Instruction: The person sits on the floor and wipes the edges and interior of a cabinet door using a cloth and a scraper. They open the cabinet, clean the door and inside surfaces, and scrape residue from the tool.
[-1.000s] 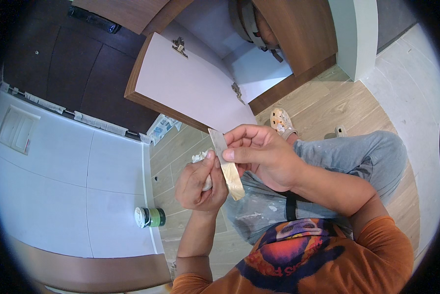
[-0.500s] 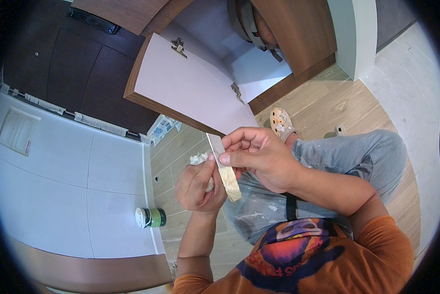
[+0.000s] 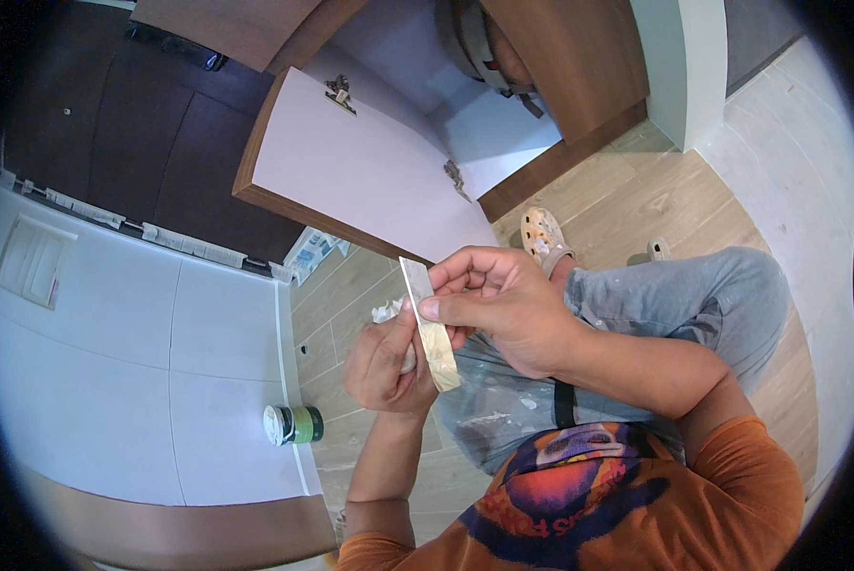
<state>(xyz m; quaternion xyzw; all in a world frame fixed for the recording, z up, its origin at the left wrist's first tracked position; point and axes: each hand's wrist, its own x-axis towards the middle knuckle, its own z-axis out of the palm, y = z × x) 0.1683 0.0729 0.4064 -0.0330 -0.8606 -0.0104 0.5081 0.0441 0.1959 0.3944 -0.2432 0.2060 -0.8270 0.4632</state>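
Observation:
In front of my lap, my right hand (image 3: 517,309) pinches a thin flat strip (image 3: 416,285) between thumb and fingers. Its far part is pale grey, while the near part looks wrapped in yellowish tape (image 3: 439,359). My left hand (image 3: 381,366) is closed just left of it, thumb tip against the strip's left edge. A crumpled white wad (image 3: 386,310), cloth or paper, sticks out of the left fist; most of it is hidden by the fingers.
An open cabinet door (image 3: 351,162) with hinges stands ahead, a bag (image 3: 479,48) inside the cabinet. A small green-and-white tub (image 3: 293,424) is at left by the white panel (image 3: 227,419). A paint-spotted clog (image 3: 544,235) is on my foot beyond my hands.
The strip has tilted slightly, its near end shifting a little left. Both hands keep their hold, and the whole view has moved slightly.

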